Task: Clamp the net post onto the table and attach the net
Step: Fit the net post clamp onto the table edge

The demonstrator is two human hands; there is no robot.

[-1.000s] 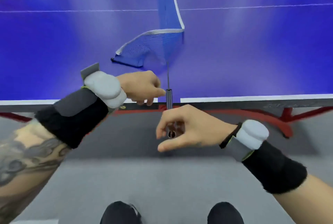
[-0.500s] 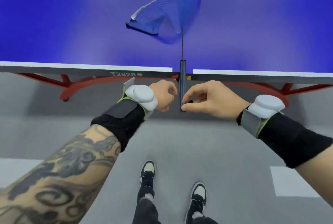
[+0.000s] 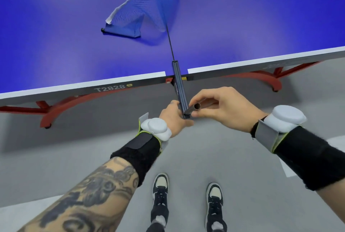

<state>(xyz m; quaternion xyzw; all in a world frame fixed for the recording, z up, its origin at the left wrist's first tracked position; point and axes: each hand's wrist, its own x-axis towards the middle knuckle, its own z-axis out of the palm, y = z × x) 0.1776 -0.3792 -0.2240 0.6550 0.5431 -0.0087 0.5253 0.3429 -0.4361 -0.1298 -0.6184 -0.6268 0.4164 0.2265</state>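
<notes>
A big blue table tennis table [image 3: 74, 45] with white edge lines fills the top of the view, from 9 o'clock round to 3 o'clock. Its dark grey side shows the letters T2828. Red metal legs [image 3: 47, 118] stand under it on a smooth grey floor [image 3: 224, 157]. Two black and white shoes [image 3: 160, 189] are at 6 o'clock.

The long dark grey metal net post [image 3: 179, 86] sits at the middle of the table's near edge, in the gap between the white lines. Its long side runs from 12 o'clock down to 6 o'clock, with the low end leaning a little toward 5 o'clock. Its top end points over the table. At 11 o'clock from the post, the blue mesh net with a white top band [image 3: 141, 8] lies crumpled on the table top.

The left hand [image 3: 172, 116] has its fingers curled round the post's low end. The right hand [image 3: 225, 105] pinches a short dark round tube [image 3: 196, 107] between thumb and fingers. The tube touches the post from the 3 o'clock side.
</notes>
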